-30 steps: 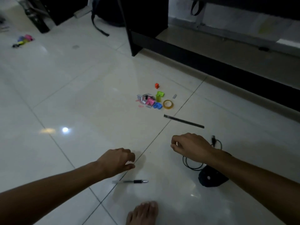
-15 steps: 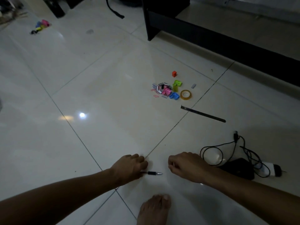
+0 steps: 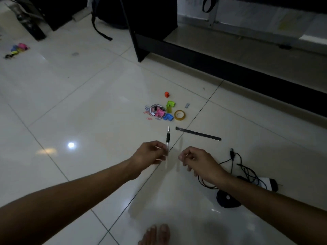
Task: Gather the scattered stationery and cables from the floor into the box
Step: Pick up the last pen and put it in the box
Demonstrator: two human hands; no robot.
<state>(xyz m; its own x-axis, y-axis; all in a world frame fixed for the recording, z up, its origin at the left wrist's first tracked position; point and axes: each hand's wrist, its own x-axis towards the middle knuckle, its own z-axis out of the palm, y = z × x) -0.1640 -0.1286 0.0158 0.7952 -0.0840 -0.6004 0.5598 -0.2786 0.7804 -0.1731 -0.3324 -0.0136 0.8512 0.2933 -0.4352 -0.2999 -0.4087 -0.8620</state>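
My left hand (image 3: 152,153) pinches a clear pen with a black grip (image 3: 167,137), held above the white floor with its tip pointing away from me. My right hand (image 3: 195,160) hovers just right of it, fingers curled, holding nothing I can see. On the tiles beyond lie a pile of coloured clips and staples (image 3: 159,111), a tape roll (image 3: 180,115), a small orange piece (image 3: 166,94) and a dark ruler (image 3: 198,133). A tangled black cable (image 3: 246,169) with a white plug (image 3: 267,183) and a black mouse (image 3: 227,200) lies under my right forearm. No box is in view.
Black furniture (image 3: 152,29) with a low shelf runs across the back and right. A second heap of coloured clips (image 3: 17,48) lies far left, next to dark objects. A bag strap (image 3: 100,33) trails on the floor. My bare foot (image 3: 156,234) is at the bottom edge.
My left hand came down on the pen lying on the floor, took hold of it and lifted it upright. The right hand moved closer to the left. The view tilted back up.
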